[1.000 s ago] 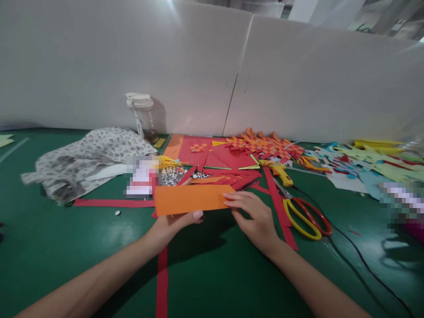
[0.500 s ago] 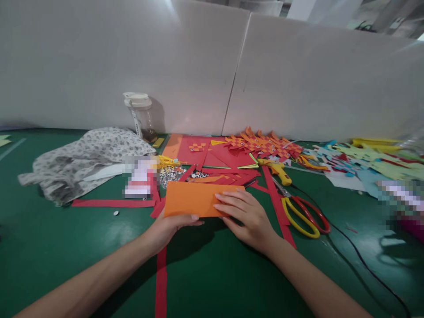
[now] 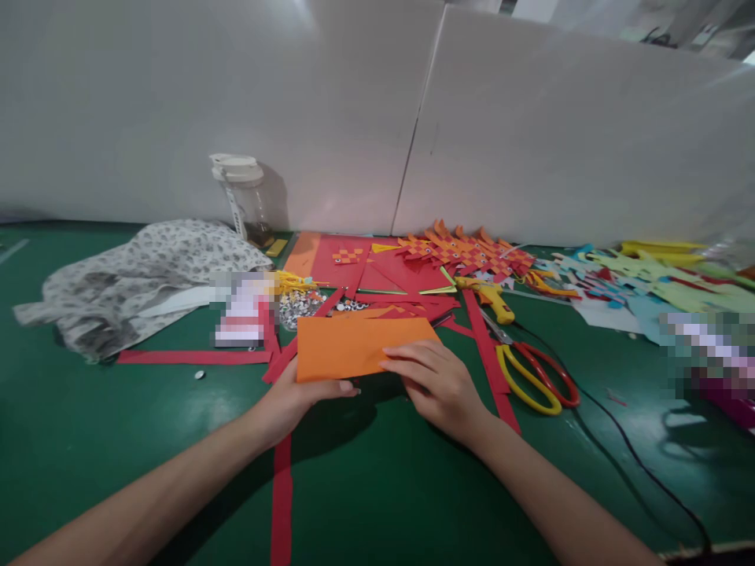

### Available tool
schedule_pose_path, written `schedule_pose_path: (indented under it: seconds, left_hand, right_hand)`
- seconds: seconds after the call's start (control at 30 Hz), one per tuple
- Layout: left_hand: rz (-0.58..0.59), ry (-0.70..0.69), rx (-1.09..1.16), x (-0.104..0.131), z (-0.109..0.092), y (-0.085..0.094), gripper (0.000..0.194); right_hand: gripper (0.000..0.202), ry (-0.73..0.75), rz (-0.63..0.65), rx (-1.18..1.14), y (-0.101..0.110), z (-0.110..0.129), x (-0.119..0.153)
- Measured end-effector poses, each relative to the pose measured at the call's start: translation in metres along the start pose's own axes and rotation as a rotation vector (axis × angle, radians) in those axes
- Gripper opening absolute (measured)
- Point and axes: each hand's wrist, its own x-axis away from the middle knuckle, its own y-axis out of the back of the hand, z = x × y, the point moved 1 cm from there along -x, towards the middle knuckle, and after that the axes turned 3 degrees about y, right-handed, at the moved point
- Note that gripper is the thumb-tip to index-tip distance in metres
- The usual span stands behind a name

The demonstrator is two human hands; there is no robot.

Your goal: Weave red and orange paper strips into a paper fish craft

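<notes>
Green table, inside far edge: our left hand and right hand grip orange paper; increased right-hand overlap suggests steadying.

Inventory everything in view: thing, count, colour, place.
Orange paper: one visible, orange, front centre
Scissors: one, red and yellow handles, right
Glue gun: one, yellow, beyond scissors
Cable: one, black, right
Strips: several, red, scattered
Woven fish: uncounted, orange and red, back
Sheets: uncounted, mostly red, back centre
Googly eyes: many, black and white, beyond paper
Tassels: uncounted, yellow, beside eyes
Cloth: one, patterned grey, left
Bottle: one, clear, back left
Paper scraps: many, mixed, right
Pixelated items: uncounted, unclear, both sides
Small disc: one, white, left
Table: one, green, underneath
Wall: one, grey, behind
Left hand: one, bare, paper's left
Right hand: one, bare, paper's right
</notes>
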Motion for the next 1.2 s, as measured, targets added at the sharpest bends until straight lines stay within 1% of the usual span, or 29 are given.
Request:
schedule_pose_path:
  seconds: [0.13,0.2,0.27,0.33,0.4,0.47,0.53,0.63,0.7,0.77,0.87,0.93,1.0,1.1,1.17,1.2]
  left_hand:
    - [0.1,-0.035,0.054,0.001,-0.003,0.003,0.057]
    - [0.118,-0.032,0.116,0.002,-0.005,0.005,0.059]
    - [0.077,0.014,0.169,0.001,-0.007,0.005,0.054]
    - [0.014,0.067,0.17,-0.001,-0.009,0.005,0.049]
    - [-0.041,0.074,0.109,-0.004,-0.009,0.005,0.05]
    - [-0.067,0.078,0.069,-0.007,-0.007,0.006,0.05]
    - [-0.043,0.083,0.039,-0.009,-0.005,0.007,0.049]
    - [0.036,0.072,-0.04,-0.009,-0.002,0.009,0.044]
    - [0.052,0.054,-0.139,-0.009,-0.002,0.011,0.04]
    - [0.038,0.013,-0.286,-0.009,-0.004,0.013,0.037]
    - [0.02,-0.063,-0.467,-0.01,-0.007,0.014,0.032]
    - [0.041,-0.099,-0.498,-0.01,-0.007,0.013,0.031]
    - [0.075,-0.115,-0.509,-0.009,-0.006,0.012,0.034]
    - [0.099,-0.064,-0.554,-0.008,-0.003,0.009,0.038]
    - [0.118,-0.016,-0.559,-0.008,-0.001,0.009,0.037]
    - [0.132,-0.015,-0.557,-0.008,0.0,0.008,0.035]
  right_hand:
    - [0.039,-0.018,-0.008,-0.002,0.002,0.0,0.001]
    - [0.038,-0.025,-0.031,0.003,0.003,0.0,0.001]
    - [0.037,-0.025,-0.049,0.005,0.005,0.001,0.0]
    - [0.036,-0.019,-0.042,0.014,0.007,0.003,-0.001]
    - [0.033,-0.009,-0.013,0.024,0.009,0.004,-0.002]
    - [0.029,0.007,0.041,0.012,0.011,0.006,-0.004]
    - [0.023,0.036,0.11,-0.012,0.013,0.008,-0.006]
    - [0.014,0.076,0.231,-0.042,0.014,0.012,-0.008]
    - [0.012,0.076,0.301,-0.06,0.014,0.014,-0.008]
    - [0.013,0.062,0.347,-0.072,0.015,0.015,-0.007]
    - [0.014,0.025,0.393,-0.1,0.016,0.015,-0.006]
    - [0.013,-0.029,0.425,-0.126,0.016,0.013,-0.005]
    - [0.011,-0.083,0.445,-0.162,0.016,0.012,-0.005]
    - [0.011,-0.125,0.441,-0.211,0.014,0.011,-0.005]
    - [0.012,-0.138,0.426,-0.233,0.013,0.011,-0.005]
    - [0.012,-0.145,0.418,-0.241,0.012,0.011,-0.005]
